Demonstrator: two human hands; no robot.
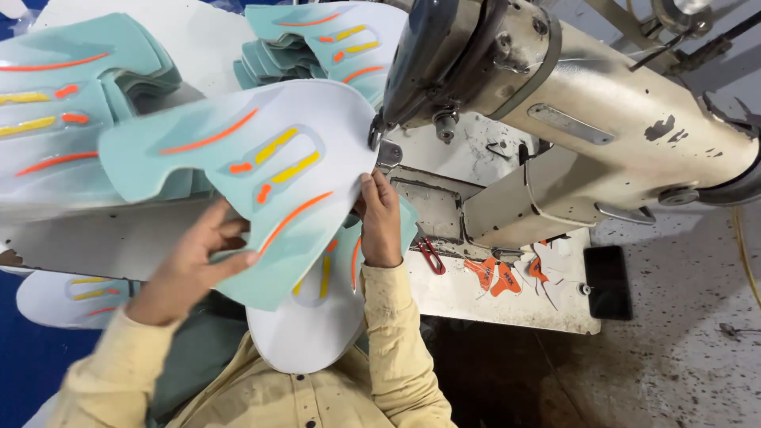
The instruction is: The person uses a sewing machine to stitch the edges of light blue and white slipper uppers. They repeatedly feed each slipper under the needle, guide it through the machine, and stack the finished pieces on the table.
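Note:
My left hand [193,265] grips the lower edge of a teal and white shoe-upper piece [246,170] with orange and yellow stripes, held flat above the table. My right hand [380,219] holds the piece's right edge, fingers pressed on it close to the sewing machine's needle area [379,131]. A second matching piece [321,317] lies underneath, hanging toward my lap. Both sleeves are pale yellow.
A cream industrial sewing machine [571,119] fills the upper right. Stacks of matching pieces lie at the left [55,119] and top centre [317,40]. Red snips [432,255] and orange scraps [495,276] lie on the white table [491,301]. One more piece [71,297] sits low left.

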